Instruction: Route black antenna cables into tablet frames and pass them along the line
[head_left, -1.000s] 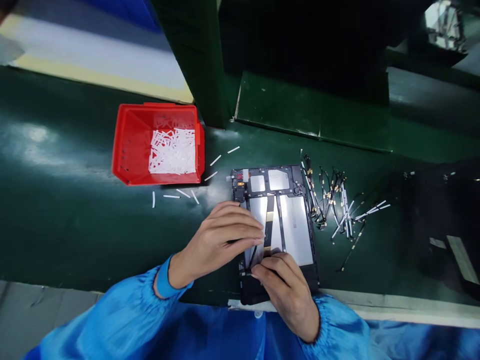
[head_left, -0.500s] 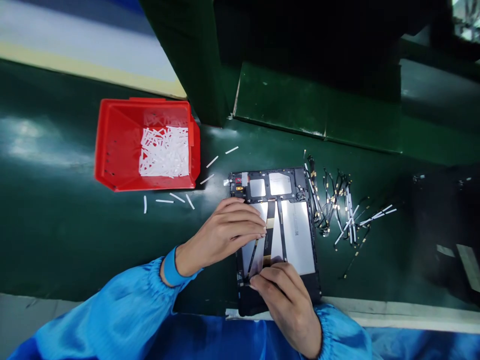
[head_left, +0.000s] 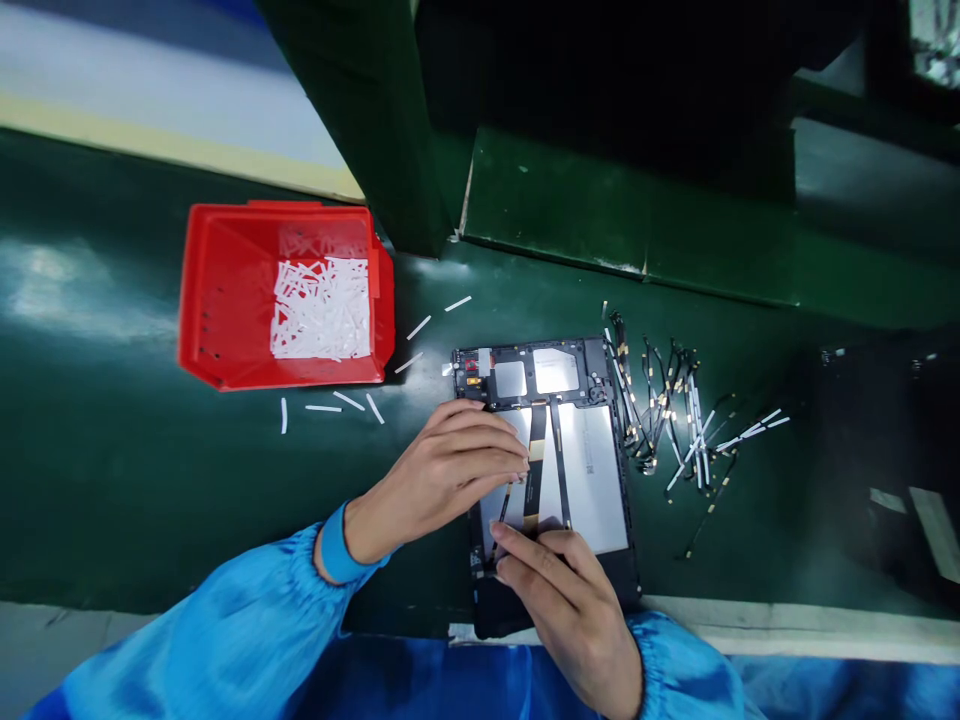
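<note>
An opened tablet (head_left: 590, 480) lies on the bench with its silver battery and dark ribbon cables exposed. Over its left side, my left hand (head_left: 457, 460) has its fingers bent and pressed together, the tips at the upper end of a thin black flex cable (head_left: 504, 515). That cable slants down to the tablet's lower left, where my right hand (head_left: 566, 600) has index finger and thumb closed about its lower end. Fingers partly hide both ends of the cable. A wider black ribbon cable (head_left: 535, 480) runs between my hands.
A red bin (head_left: 225, 300) holding many white strips (head_left: 322, 310) stands at left, with several loose strips (head_left: 345, 401) around it. Right of the tablet lies a pile of thin flex cables (head_left: 679, 410). A green post (head_left: 375, 130) and ledge (head_left: 570, 210) rise behind.
My right index finger has shifted up and left along the thin cable, lying straighter. My left hand stays nearly where it was. The whole view has shifted slightly.
</note>
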